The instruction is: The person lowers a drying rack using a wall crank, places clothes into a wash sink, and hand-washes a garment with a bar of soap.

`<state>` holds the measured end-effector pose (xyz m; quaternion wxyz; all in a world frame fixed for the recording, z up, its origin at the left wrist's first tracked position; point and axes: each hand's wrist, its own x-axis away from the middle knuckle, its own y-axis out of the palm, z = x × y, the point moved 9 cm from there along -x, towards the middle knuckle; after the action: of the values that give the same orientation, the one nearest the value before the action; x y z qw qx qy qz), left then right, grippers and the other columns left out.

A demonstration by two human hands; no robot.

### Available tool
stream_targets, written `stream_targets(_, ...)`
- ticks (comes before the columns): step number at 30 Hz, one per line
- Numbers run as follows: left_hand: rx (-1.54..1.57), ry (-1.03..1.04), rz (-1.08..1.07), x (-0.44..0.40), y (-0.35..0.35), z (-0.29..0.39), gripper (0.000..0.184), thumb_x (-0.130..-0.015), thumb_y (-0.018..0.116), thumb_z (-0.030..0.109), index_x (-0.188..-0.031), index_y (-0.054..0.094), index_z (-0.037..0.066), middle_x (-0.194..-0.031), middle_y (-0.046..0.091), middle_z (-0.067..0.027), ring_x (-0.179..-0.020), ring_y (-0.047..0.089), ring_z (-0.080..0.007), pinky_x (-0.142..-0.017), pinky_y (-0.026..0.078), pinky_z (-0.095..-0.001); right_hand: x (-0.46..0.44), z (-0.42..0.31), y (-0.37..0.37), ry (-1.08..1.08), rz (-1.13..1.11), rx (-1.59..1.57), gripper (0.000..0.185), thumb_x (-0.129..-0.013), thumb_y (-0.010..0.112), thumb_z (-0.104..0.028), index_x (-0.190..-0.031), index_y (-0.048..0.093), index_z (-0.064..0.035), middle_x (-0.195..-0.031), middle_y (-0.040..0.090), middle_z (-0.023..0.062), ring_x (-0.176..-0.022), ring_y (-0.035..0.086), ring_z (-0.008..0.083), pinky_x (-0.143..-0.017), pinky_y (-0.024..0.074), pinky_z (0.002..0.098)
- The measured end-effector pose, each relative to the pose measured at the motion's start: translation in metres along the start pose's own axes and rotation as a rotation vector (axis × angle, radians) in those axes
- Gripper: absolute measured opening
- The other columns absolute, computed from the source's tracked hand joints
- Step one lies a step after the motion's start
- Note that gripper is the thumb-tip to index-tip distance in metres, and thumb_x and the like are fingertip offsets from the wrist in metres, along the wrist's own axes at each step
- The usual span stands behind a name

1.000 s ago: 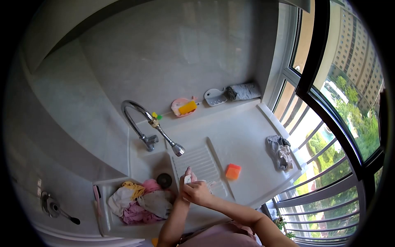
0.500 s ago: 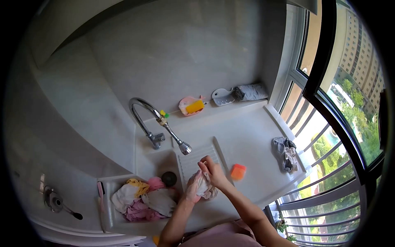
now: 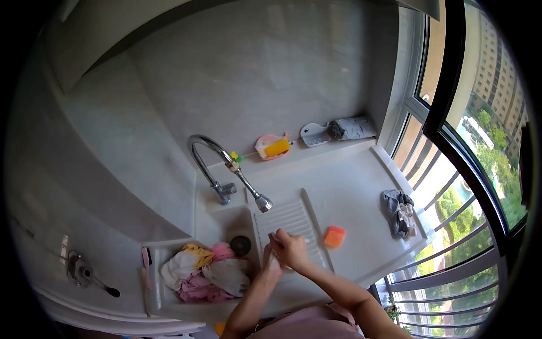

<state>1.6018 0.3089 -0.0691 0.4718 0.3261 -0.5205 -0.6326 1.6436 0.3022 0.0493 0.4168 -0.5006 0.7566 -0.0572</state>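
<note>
Left hand [image 3: 269, 260], right hand [image 3: 292, 250] clasped together, closed around mostly hidden pale cloth [image 3: 275, 264].

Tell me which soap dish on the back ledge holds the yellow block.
The pink dish, on the left: the yellow block lies on it, while the grey dish shows none.

The top [image 3: 307, 327] I have on is dusty pink with a mauve cast, matte and plain where it shows along the bottom edge, with soft folds gathering near my right arm [image 3: 327, 284]. That arm is bare from wrist to above the elbow, and my left arm [image 3: 251, 304] is bare as far as it shows. My fingers are slim, the knuckles rounded. A dark sliver beside the top is too small for me to make out.
</note>
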Motion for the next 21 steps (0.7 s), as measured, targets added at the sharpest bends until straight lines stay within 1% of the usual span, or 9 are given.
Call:
stream_targets(1, -0.612, -0.17, 0.304, 0.018, 0.027, 0.024, 0.027, -0.093, 0.047, 0.039, -0.087, 0.051, 0.013, -0.079, 0.051, 0.0009, -0.064, 0.048, -0.0117, -0.057, 0.042, -0.0249, -0.004, 0.021, -0.001, 0.19, 0.015, 0.078, 0.022, -0.08, 0.062, -0.019, -0.07, 0.047, -0.0073, -0.061, 0.056, 0.0113, -0.051, 0.057, 0.0313, -0.045, 0.0442, 0.0407)
stream_targets(3, -0.372, -0.221, 0.296, 0.007, -0.027, 0.02, 0.027, -0.094, 0.044, 0.038, -0.087, 0.052, 0.014, -0.082, 0.054, 0.0001, -0.066, 0.051, -0.0118, -0.059, 0.044, -0.0267, 0.005, -0.025, -0.01, -0.036, 0.043, 0.063, 0.024, -0.081, 0.061, -0.022, -0.066, 0.047, -0.009, -0.056, 0.056, 0.0081, -0.047, 0.056, 0.0298, -0.044, 0.044, 0.0402)
stream_targets(5, 0.084, -0.433, -0.222, 0.003, 0.002, 0.002, 0.03, -0.095, 0.04, 0.043, -0.087, 0.051, 0.015, -0.081, 0.056, 0.0006, -0.078, 0.056, -0.0131, -0.076, 0.046, -0.0343, 0.026, -0.075, -0.015, -0.34, 0.012, 0.028, 0.028, -0.081, 0.061, -0.023, -0.062, 0.047, -0.0093, -0.052, 0.054, 0.006, -0.045, 0.055, 0.0283, -0.043, 0.0435, 0.0385)
stream_targets(6, -0.129, -0.38, -0.086, -0.007, -0.018, 0.007, 0.032, -0.095, 0.039, 0.042, -0.089, 0.052, 0.013, -0.078, 0.055, -0.0013, -0.07, 0.056, -0.013, -0.056, 0.045, -0.0297, 0.03, -0.071, -0.008, -0.334, -0.01, 0.03, 0.029, -0.08, 0.062, -0.023, -0.059, 0.048, -0.009, -0.052, 0.054, 0.0048, -0.044, 0.054, 0.0272, -0.043, 0.0433, 0.0368)
stream_targets(10, -0.541, -0.328, 0.081, 0.014, 0.008, 0.013, 0.035, -0.096, 0.035, 0.042, -0.09, 0.052, 0.012, -0.077, 0.053, -0.0006, -0.068, 0.054, -0.0146, -0.055, 0.043, -0.0314, -0.005, 0.015, -0.005, 0.048, 0.039, 0.093, 0.027, -0.078, 0.064, -0.023, -0.061, 0.051, -0.0077, -0.055, 0.056, 0.0074, -0.044, 0.055, 0.0276, -0.042, 0.0431, 0.0379)
stream_targets(12, -0.154, -0.122, 0.099, -0.009, -0.044, 0.011, 0.035, -0.096, 0.037, 0.042, -0.092, 0.053, 0.012, -0.081, 0.055, -0.0017, -0.07, 0.055, -0.0157, -0.057, 0.045, -0.0323, 0.008, -0.031, -0.012, -0.1, 0.058, 0.064, 0.023, -0.076, 0.063, -0.019, -0.061, 0.05, -0.0079, -0.054, 0.055, 0.0078, -0.044, 0.055, 0.0272, -0.041, 0.0432, 0.0383)
stream_targets(15, 0.16, -0.456, -0.231, 0.005, -0.004, 0.004, 0.035, -0.095, 0.039, 0.042, -0.095, 0.053, 0.01, -0.086, 0.056, -0.0035, -0.076, 0.057, -0.0166, -0.062, 0.047, -0.032, 0.032, -0.06, -0.002, -0.297, -0.061, 0.085, 0.023, -0.078, 0.062, -0.018, -0.061, 0.05, -0.0071, -0.054, 0.054, 0.0086, -0.045, 0.054, 0.0287, -0.043, 0.0436, 0.0395)
stream_targets(17, -0.425, -0.234, 0.214, 0.014, -0.017, 0.018, 0.036, -0.095, 0.041, 0.043, -0.097, 0.054, 0.009, -0.088, 0.057, -0.0036, -0.08, 0.058, -0.0173, -0.065, 0.048, -0.0322, 0.006, -0.003, -0.007, 0.008, 0.008, -0.024, 0.026, -0.081, 0.06, -0.019, -0.061, 0.05, -0.0055, -0.055, 0.054, 0.0112, -0.047, 0.054, 0.0321, -0.045, 0.043, 0.0409)
stream_targets(21, -0.329, -0.32, 0.256, 0.019, -0.009, 0.009, 0.036, -0.097, 0.037, 0.04, -0.101, 0.052, 0.008, -0.09, 0.056, -0.0048, -0.081, 0.055, -0.0153, -0.069, 0.047, -0.0306, 0.011, -0.01, -0.017, 0.109, 0.077, 0.04, 0.026, -0.079, 0.063, -0.017, -0.059, 0.049, -0.0055, -0.055, 0.054, 0.0123, -0.049, 0.052, 0.0322, -0.046, 0.0393, 0.0406)
